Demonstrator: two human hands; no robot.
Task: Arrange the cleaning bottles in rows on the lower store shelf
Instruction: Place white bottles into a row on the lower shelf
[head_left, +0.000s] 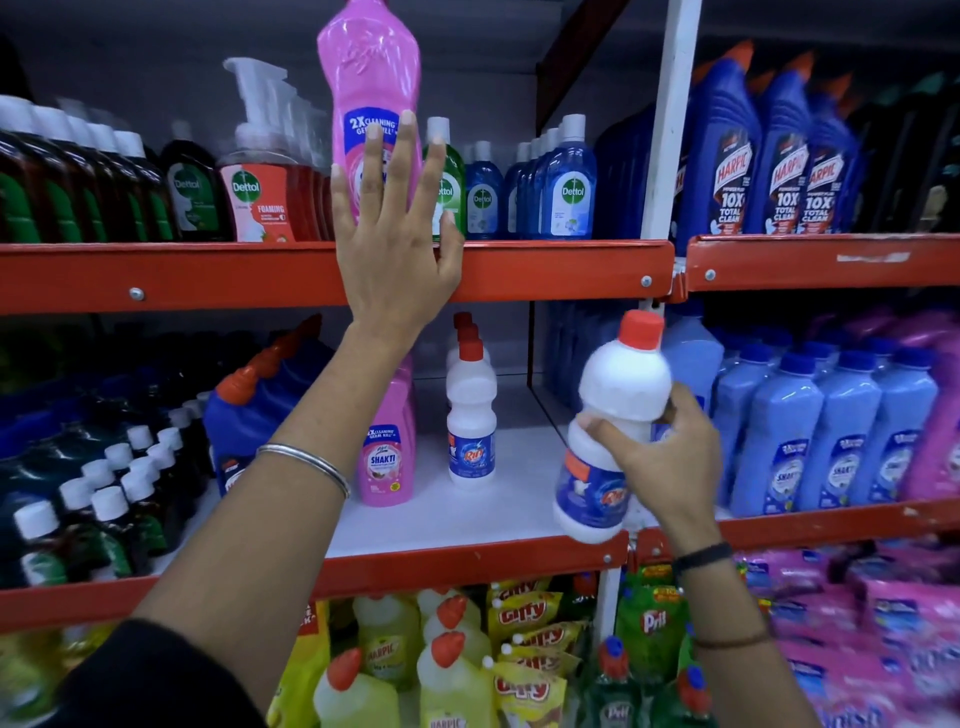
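Note:
My right hand (670, 457) grips a white Rin bottle (613, 410) with a red cap and blue label, tilted, in front of the middle shelf (467, 561). My left hand (395, 223) is raised with fingers spread, its palm toward a tall pink bottle (371, 78) standing on the upper shelf (545, 270); whether it touches the bottle I cannot tell. On the middle shelf stand a row of white Rin bottles (471, 415) and a pink Shakti bottle (388, 457), with bare white shelf between that row and my right hand.
Dettol bottles (566, 182) and blue Harpic bottles (779, 156) fill the upper shelf. Light blue bottles (831, 431) stand right of a white upright post (670, 119). Dark bottles with white caps (114, 483) crowd the left. Yellow bottles and pouches (467, 660) sit below.

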